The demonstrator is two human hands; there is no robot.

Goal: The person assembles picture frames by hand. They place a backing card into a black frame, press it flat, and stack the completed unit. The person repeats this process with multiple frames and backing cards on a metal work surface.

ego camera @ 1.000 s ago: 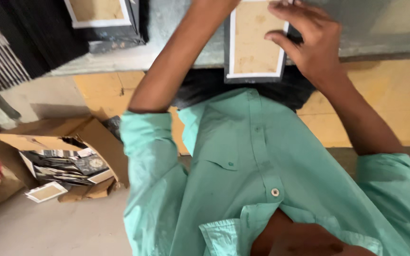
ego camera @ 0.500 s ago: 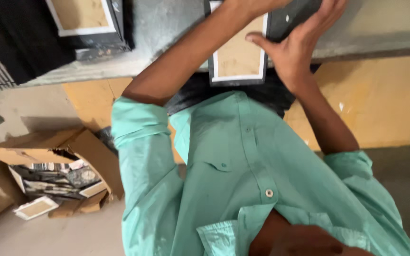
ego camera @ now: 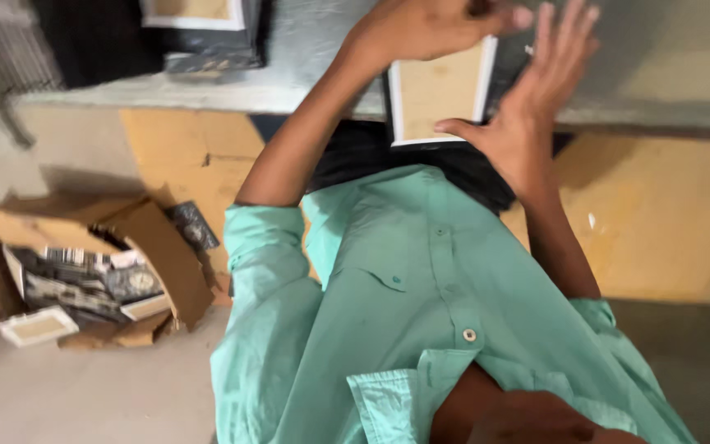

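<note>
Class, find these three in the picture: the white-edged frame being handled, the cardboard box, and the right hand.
White-edged frame [ego camera: 435, 92]: head view, tan centre panel.
Cardboard box [ego camera: 158, 247]: head view, open flap.
Right hand [ego camera: 527, 107]: head view, palm.

Left hand [ego camera: 429, 29]: raised at the top of the view, forearm bare and angled up from a rolled green sleeve, fingers [ego camera: 507, 16] extended sideways, loosely together. Right hand [ego camera: 536, 107]: palm open, fingers spread and pointing upward, thumb stretched out to the left. Right forearm bare, elbow bent. Neither hand closes around anything.
</note>
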